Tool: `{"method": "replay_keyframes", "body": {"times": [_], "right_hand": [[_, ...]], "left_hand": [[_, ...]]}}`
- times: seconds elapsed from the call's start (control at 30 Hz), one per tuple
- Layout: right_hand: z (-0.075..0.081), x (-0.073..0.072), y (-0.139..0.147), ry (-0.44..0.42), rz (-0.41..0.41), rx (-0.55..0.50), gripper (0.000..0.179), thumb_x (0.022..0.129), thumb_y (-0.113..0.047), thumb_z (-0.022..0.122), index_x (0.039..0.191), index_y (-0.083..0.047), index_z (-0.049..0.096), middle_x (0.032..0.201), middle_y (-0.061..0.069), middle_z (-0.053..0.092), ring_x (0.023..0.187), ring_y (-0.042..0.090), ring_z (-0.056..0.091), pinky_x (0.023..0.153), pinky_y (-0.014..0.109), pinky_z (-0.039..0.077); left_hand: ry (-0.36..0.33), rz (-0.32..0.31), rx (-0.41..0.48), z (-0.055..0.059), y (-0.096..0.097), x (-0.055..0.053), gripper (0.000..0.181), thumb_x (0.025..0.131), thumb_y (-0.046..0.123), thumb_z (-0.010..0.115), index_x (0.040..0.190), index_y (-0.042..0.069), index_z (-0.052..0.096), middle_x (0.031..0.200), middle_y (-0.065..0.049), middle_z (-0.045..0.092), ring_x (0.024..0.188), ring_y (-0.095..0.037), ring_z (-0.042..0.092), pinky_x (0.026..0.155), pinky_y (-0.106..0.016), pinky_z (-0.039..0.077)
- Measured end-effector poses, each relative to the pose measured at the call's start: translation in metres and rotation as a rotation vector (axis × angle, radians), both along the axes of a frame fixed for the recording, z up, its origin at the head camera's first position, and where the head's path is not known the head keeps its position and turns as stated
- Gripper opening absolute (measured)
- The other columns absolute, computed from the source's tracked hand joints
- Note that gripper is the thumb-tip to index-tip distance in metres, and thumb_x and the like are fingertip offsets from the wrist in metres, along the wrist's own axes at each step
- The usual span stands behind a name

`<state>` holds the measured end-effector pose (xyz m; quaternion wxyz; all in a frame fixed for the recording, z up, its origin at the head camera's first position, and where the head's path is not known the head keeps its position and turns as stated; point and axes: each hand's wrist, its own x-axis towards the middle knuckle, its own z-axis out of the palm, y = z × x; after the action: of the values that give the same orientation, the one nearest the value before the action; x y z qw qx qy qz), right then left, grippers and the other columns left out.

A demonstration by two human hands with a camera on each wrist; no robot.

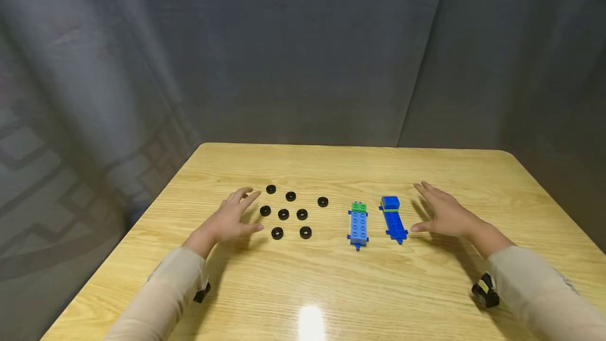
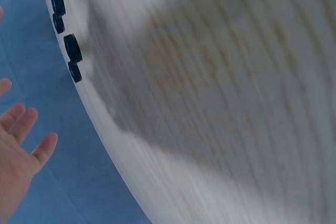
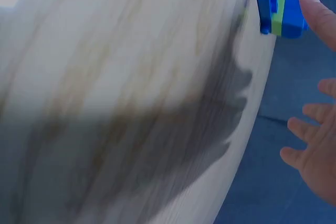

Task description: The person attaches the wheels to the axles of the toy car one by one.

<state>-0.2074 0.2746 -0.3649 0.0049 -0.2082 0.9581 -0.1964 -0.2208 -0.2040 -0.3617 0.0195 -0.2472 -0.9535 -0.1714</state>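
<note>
Wood-grain surface, grey drapes beyond; eight black ring-shaped tyres near left hand, fingers spread, holding nothing; studded light-blue plastic base, green end, lies between the hands; darker blue base, raised block one end, just beside right hand, wide, empty; left wrist view catches only some tyres, edge-on; right wrist view shows lime layer side-on.

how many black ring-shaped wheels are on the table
8 black ring-shaped wheels, right of the left hand: far row three, middle row three, near row two.
</note>
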Motion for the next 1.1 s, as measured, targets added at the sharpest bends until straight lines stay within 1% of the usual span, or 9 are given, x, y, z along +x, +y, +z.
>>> {"method": "replay_keyframes", "body": {"times": [0.13,0.27,0.47,0.63,0.77,0.83,0.93,1.1], "right_hand": [[-0.002,-0.002,-0.008,-0.006,0.044,-0.016,0.106,0.061,-0.047,0.071,0.135,0.004,0.014,0.133,0.033,0.014,0.117,0.051,0.015,0.089,0.062,0.014],[-0.006,-0.005,-0.012,-0.02,0.078,-0.026,0.108,0.057,-0.043,0.075,0.135,0.002,0.015,0.134,0.031,0.016,0.117,0.048,0.017,0.09,0.06,0.017],[-0.012,-0.01,-0.018,-0.053,0.109,-0.043,0.11,0.052,-0.033,0.08,0.134,0.004,0.018,0.135,0.03,0.016,0.119,0.046,0.017,0.092,0.058,0.018],[-0.014,-0.013,-0.021,-0.071,0.129,-0.045,0.111,0.05,-0.031,0.082,0.134,0.004,0.018,0.136,0.028,0.014,0.119,0.046,0.016,0.092,0.058,0.019],[-0.015,-0.016,-0.024,-0.085,0.144,-0.042,0.111,0.049,-0.029,0.083,0.134,0.003,0.019,0.137,0.027,0.013,0.12,0.046,0.016,0.092,0.058,0.02],[-0.016,-0.018,-0.025,-0.089,0.156,-0.035,0.111,0.049,-0.028,0.083,0.134,0.003,0.019,0.137,0.027,0.013,0.12,0.046,0.016,0.092,0.058,0.02],[-0.017,-0.02,-0.026,-0.098,0.166,-0.024,0.111,0.049,-0.028,0.083,0.134,0.003,0.019,0.137,0.027,0.013,0.12,0.046,0.016,0.091,0.058,0.021],[-0.016,-0.02,-0.028,-0.116,0.168,-0.01,0.111,0.049,-0.028,0.083,0.134,0.002,0.019,0.137,0.026,0.013,0.119,0.047,0.016,0.091,0.059,0.022]], "left_hand": [[-0.008,-0.033,0.029,-0.001,0.002,0.001,0.078,0.072,0.039,0.067,0.135,0.012,0.028,0.133,-0.015,0.026,0.118,-0.035,0.026,0.091,-0.054,0.026],[-0.016,-0.06,0.037,-0.003,0.005,0.002,0.077,0.072,0.039,0.067,0.134,0.01,0.03,0.131,-0.015,0.029,0.117,-0.034,0.03,0.091,-0.051,0.029],[-0.029,-0.103,0.015,-0.004,0.01,0.003,0.077,0.072,0.042,0.065,0.133,0.008,0.031,0.126,-0.013,0.036,0.114,-0.031,0.036,0.093,-0.046,0.03],[-0.039,-0.146,0.005,-0.007,0.015,0.003,0.073,0.073,0.039,0.065,0.13,0.006,0.034,0.121,-0.01,0.04,0.109,-0.028,0.041,0.092,-0.043,0.033],[-0.058,-0.183,-0.015,-0.008,0.019,0.004,0.068,0.074,0.036,0.065,0.128,0.006,0.037,0.119,-0.011,0.042,0.108,-0.029,0.042,0.092,-0.043,0.033],[-0.073,-0.191,-0.03,-0.009,0.021,0.005,0.067,0.074,0.036,0.065,0.128,0.007,0.038,0.12,-0.012,0.042,0.108,-0.029,0.042,0.091,-0.043,0.033],[-0.101,-0.182,-0.053,-0.01,0.024,0.006,0.065,0.075,0.037,0.064,0.128,0.009,0.039,0.121,-0.013,0.041,0.108,-0.029,0.043,0.092,-0.043,0.033],[-0.118,-0.186,-0.076,-0.011,0.028,0.007,0.062,0.074,0.036,0.065,0.125,0.008,0.043,0.114,-0.009,0.045,0.101,-0.023,0.047,0.089,-0.039,0.036]]}}
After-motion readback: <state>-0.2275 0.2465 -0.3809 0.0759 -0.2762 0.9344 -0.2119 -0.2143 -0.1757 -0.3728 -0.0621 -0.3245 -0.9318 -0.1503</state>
